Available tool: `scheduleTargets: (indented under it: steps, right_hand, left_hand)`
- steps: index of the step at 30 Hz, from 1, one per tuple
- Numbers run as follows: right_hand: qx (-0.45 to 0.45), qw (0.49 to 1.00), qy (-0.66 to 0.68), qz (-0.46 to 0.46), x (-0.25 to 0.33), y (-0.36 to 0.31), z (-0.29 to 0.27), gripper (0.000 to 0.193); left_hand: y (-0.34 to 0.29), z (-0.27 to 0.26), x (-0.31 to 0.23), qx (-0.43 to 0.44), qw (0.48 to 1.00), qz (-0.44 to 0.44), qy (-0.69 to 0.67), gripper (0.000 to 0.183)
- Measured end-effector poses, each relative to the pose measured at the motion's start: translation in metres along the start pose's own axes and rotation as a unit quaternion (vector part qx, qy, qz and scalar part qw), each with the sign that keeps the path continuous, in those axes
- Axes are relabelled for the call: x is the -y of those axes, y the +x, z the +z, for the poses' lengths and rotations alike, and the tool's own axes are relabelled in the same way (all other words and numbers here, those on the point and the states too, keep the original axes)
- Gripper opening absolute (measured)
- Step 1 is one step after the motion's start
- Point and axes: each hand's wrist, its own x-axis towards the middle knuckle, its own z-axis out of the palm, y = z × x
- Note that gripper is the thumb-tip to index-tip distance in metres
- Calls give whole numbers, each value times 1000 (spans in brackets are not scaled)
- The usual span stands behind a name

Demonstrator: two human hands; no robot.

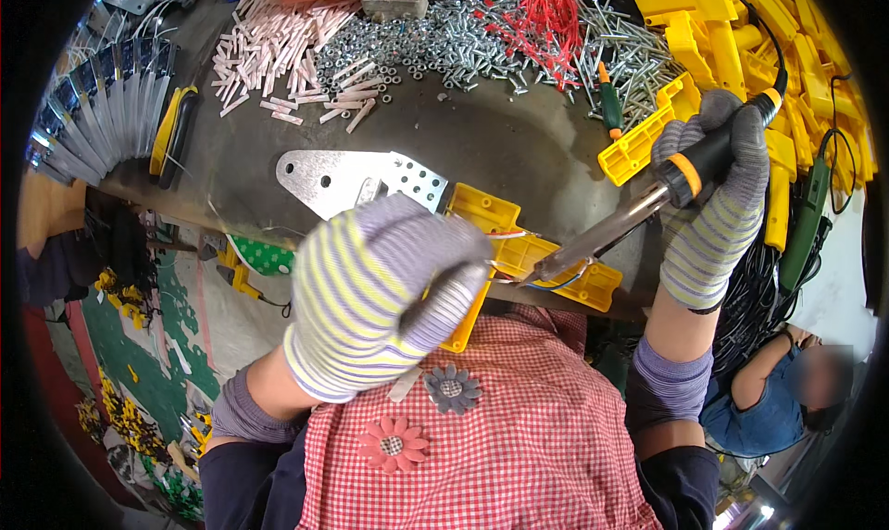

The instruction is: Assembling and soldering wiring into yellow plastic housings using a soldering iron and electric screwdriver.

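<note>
My right hand (718, 197), in a striped grey glove, is wrapped round the black and orange handle of a soldering iron (616, 226). Its metal barrel slants down to the left, with the tip at thin wires over a yellow plastic housing (593, 287). My left hand (384, 289), in a matching glove, is closed in a pinch beside the tip. A thin wire shows at its fingertips; the palm side is hidden. The housing lies at the table's near edge, partly covered by my left hand. A silver metal plate with holes (319, 180) touches or lies close behind that hand.
Pale pink strips (269, 44), nuts, screws (444, 49) and red ties (553, 25) are heaped at the back. A green screwdriver (609, 104) lies near yellow housings (713, 30). Yellow-handled cutter (171, 137) is at left. A green iron (804, 224) and another person (769, 391) are at right.
</note>
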Motion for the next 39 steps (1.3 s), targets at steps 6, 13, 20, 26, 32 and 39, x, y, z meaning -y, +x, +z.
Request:
scheduleTargets:
  steps: [6,13,20,26,32,39]
  right_hand:
    - [62,991,121,-14,13,16,-31,33]
    - [-57,980,-25,-188,29,21,-12,32]
    - [77,806,-395,-434,3,117,35,26]
    - [56,675,-640,-362,-9,173,52,53]
    - [122,770,-517,-353,24,27,9,16]
    - [346,802,-457,-167,10,-50,-15,18]
  left_hand:
    - [54,-14,46,-169,973,97,120,10]
    - [44,4,92,-103,980,-13,168,16]
    - [51,4,77,-73,989,-51,121,8]
    - [59,3,85,-71,988,1,135,12]
    - [30,-17,57,-59,988,16,138,26]
    - [39,4,22,154,982,104,-22,24]
